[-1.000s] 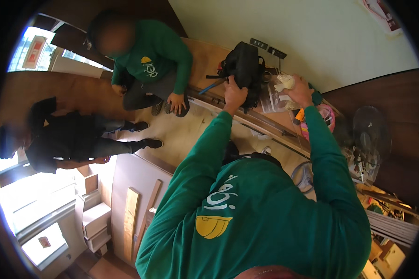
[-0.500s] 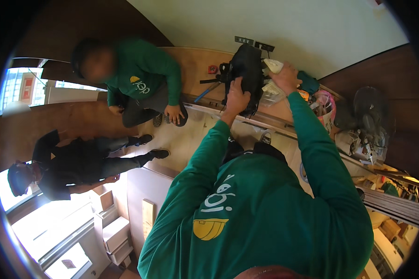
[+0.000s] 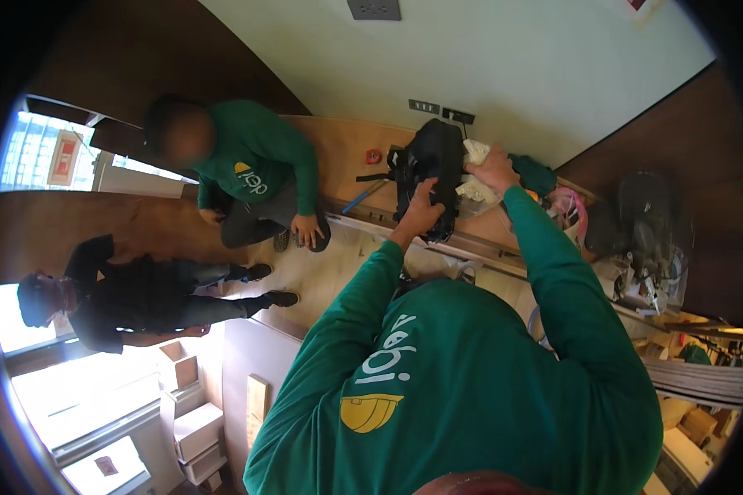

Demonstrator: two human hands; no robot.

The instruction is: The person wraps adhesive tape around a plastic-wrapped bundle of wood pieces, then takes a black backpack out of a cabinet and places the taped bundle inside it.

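Observation:
A black bag [image 3: 435, 157] with straps stands on the wooden bench top [image 3: 347, 136], against the pale wall. My left hand [image 3: 421, 213] grips its near side, thumb and fingers bent on the fabric. To the right of the bag, my right hand [image 3: 497, 171] pinches a crumpled white packet [image 3: 475, 152]; my fingers partly cover it, and its contents do not show. Just below that hand lies another whitish wrapped bundle [image 3: 475, 192]. Left of the bag are a small red tape measure [image 3: 374, 156] and a blue stick-like tool [image 3: 365, 197].
Dark green cloth [image 3: 534, 173], a pink-edged bag [image 3: 571, 210] and a clear bag of tools [image 3: 648, 280] sit to the right. One co-worker [image 3: 260, 153] in green sits at the left; another person [image 3: 132, 285] in black stands beyond. Wall sockets [image 3: 458, 116] are behind the bag.
The whole view has shifted, so the bench and bag appear lower and more wall shows. Both hands stay at the bag and the white packet with little movement.

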